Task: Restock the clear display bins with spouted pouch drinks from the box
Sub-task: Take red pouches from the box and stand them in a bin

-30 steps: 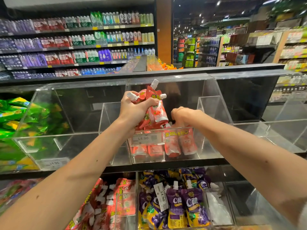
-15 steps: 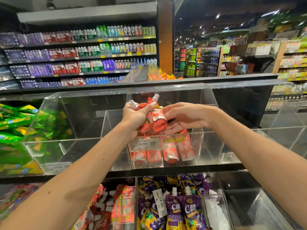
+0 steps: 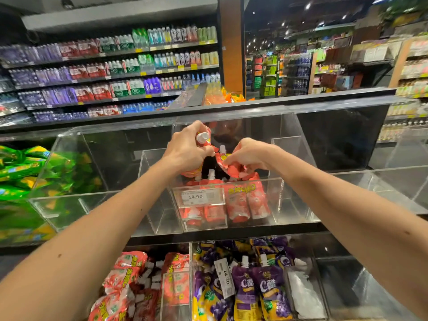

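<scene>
Big supermarket, dim ceiling with little spotlights. Far left is a wall of drink shelves [image 3: 111, 72] crammed with bottles. There's a brown pillar [image 3: 231, 42] next to them, and more aisles [image 3: 335, 66] run off at the far right.

Up close is a two-tier rack [image 3: 208, 235] with black ledges and clear acrylic bins. On the top tier, green packs [image 3: 20, 172] are piled at the left end. The middle bin [image 3: 276, 200] is the one both arms reach into. On the bottom tier, nearest the camera, there's a heap of red packs [image 3: 129, 281] on the left. Purple pouches [image 3: 254, 286] sit right beside them, a couple with white spouts pointing up.

Inside the middle bin a few red pouches [image 3: 245, 200] stand against the front wall, spouts up. Both hands are over that bin. The left hand [image 3: 185, 151] is wrapped round a bunch [image 3: 203, 137] of red pouches, with one white cap poking out by the thumb. The right hand [image 3: 247, 156] has its fingers curled and is pinching a single pouch [image 3: 228, 167]. That one is just right of the bunch and a little above the ones in the bin.

Smallest bit is a tag [image 3: 199, 196] reading 14.90, on the left of the bin's front wall.
</scene>
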Demonstrator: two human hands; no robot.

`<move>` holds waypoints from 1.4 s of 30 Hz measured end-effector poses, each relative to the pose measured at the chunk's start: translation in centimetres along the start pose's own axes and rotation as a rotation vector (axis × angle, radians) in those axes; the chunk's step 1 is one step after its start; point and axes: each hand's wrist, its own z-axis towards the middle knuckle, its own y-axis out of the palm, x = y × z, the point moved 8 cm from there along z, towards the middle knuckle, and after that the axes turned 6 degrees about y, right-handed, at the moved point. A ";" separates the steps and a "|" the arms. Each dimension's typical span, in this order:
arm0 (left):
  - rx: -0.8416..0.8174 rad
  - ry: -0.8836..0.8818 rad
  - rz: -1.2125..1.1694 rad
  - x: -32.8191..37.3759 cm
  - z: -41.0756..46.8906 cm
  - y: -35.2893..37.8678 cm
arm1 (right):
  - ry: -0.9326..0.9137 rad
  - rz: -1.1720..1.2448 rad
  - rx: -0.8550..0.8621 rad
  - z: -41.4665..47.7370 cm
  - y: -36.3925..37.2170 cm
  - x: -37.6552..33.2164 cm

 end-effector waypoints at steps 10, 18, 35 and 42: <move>-0.038 -0.039 0.107 -1.1 1.9 0.0 | -0.037 -0.258 0.181 3.9 1.6 -3.3; -0.057 -0.089 0.167 -1.5 2.4 1.5 | 0.043 -0.380 0.067 5.1 2.4 -1.3; 0.005 -0.102 0.246 -1.4 3.7 2.2 | -0.269 -0.450 -0.003 5.9 3.4 -1.8; -0.018 -0.074 0.237 -0.2 3.0 1.1 | -0.285 -0.324 0.012 6.1 3.6 -2.8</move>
